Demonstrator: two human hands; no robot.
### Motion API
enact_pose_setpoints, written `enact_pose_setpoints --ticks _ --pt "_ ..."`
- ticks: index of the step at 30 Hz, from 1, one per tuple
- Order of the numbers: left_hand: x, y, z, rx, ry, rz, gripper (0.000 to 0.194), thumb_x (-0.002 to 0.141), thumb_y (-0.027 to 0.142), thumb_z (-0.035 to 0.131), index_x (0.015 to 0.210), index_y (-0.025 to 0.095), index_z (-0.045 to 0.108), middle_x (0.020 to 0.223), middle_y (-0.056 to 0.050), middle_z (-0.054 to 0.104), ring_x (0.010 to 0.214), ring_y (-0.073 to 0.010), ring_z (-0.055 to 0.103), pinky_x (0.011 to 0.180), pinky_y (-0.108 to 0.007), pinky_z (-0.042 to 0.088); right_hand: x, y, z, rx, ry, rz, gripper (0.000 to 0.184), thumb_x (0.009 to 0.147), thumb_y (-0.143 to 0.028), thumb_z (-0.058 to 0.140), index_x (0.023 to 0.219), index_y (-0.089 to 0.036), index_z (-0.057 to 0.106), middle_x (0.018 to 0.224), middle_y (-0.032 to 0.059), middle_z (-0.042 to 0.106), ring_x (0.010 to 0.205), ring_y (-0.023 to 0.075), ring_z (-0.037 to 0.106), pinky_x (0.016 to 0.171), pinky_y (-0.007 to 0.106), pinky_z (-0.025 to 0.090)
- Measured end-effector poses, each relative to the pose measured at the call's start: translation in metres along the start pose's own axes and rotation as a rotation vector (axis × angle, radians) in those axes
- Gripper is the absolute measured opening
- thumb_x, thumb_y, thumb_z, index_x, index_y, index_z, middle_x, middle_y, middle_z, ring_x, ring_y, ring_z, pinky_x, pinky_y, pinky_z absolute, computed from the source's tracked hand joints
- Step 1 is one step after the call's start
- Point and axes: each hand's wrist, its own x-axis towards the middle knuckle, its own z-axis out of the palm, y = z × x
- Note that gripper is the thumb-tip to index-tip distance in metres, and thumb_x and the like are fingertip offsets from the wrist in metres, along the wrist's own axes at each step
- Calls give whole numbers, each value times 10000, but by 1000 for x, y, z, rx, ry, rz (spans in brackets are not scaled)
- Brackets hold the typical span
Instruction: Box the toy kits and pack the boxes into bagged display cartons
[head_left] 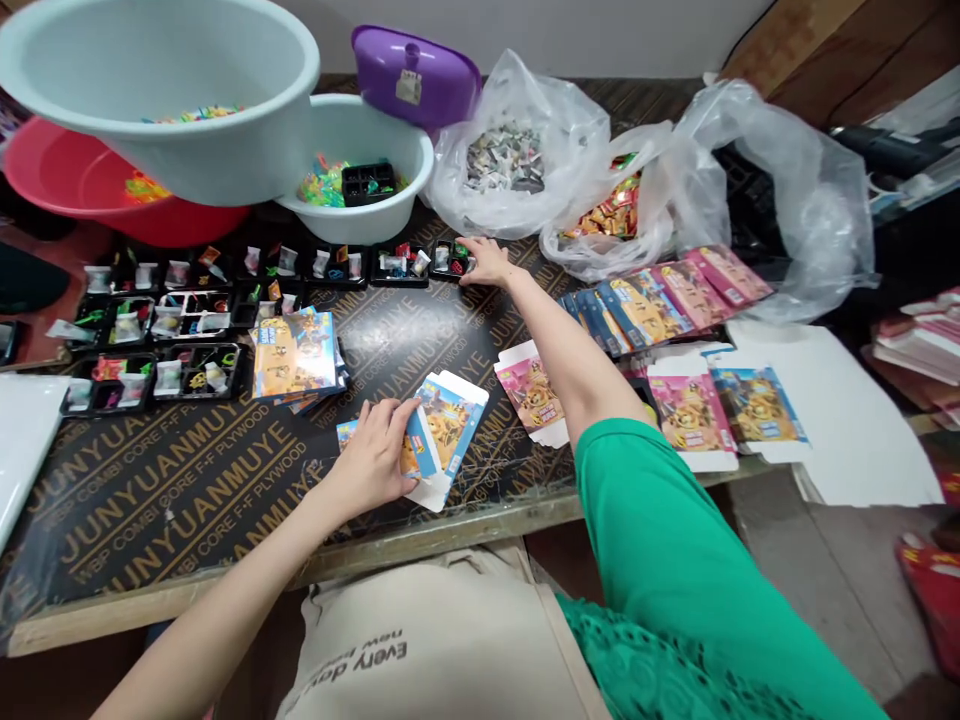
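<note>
My left hand point(379, 455) rests near the table's front edge, fingers closed on a blue-and-yellow printed carton point(448, 428) that lies partly unfolded on the dark plywood table point(187, 480). My right hand point(487, 262) is stretched far forward, fingers curled onto a small black tray point(454, 258) of little toys at the right end of a row of such trays point(300, 265). A stack of flat blue cartons point(294, 355) lies left of centre.
Pale green basins point(157, 90), a red basin point(75, 180) and a purple lid point(416, 75) stand at the back left. Clear plastic bags point(517, 150) of small pieces sit at the back. Pink and blue flat cartons point(667, 295) fan out right. A cloth bag point(420, 640) lies on my lap.
</note>
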Motion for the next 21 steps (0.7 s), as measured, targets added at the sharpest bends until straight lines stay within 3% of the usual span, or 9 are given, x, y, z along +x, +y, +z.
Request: enact_pose_setpoints --ticks 4,9,15,21 --pt "5 -6 2 -125 117 17 978 665 249 780 1462 222 215 1314 -155 452 1262 -369 492 1128 -619 398 -48 3 7 -24 45 -23 1006 636 -347 816 1543 -214 400 1436 209 496 1327 447 408 1045 634 340" --pt "13 -9 2 -233 245 -7 1025 657 318 833 1496 240 250 1371 -151 375 1326 -350 437 1142 -548 423 -130 -5 2 49 70 -117 1006 633 -349 811 1540 -235 392 1334 169 496 1264 400 456 1051 581 340" --pt "14 -6 19 -253 311 -42 1166 632 374 866 1577 245 194 1358 -135 438 1276 -335 487 1117 -550 438 -229 -47 -12 177 -27 -296 967 702 -420 790 1557 -300 355 1344 132 478 1302 360 452 1117 564 340" --pt "3 -2 32 -182 290 14 1088 677 461 845 1556 211 255 1434 -174 479 1322 -362 479 1182 -621 316 -293 -79 6 239 -98 -415 960 699 -317 760 1567 -307 350 1382 133 461 1322 342 455 1143 525 345"
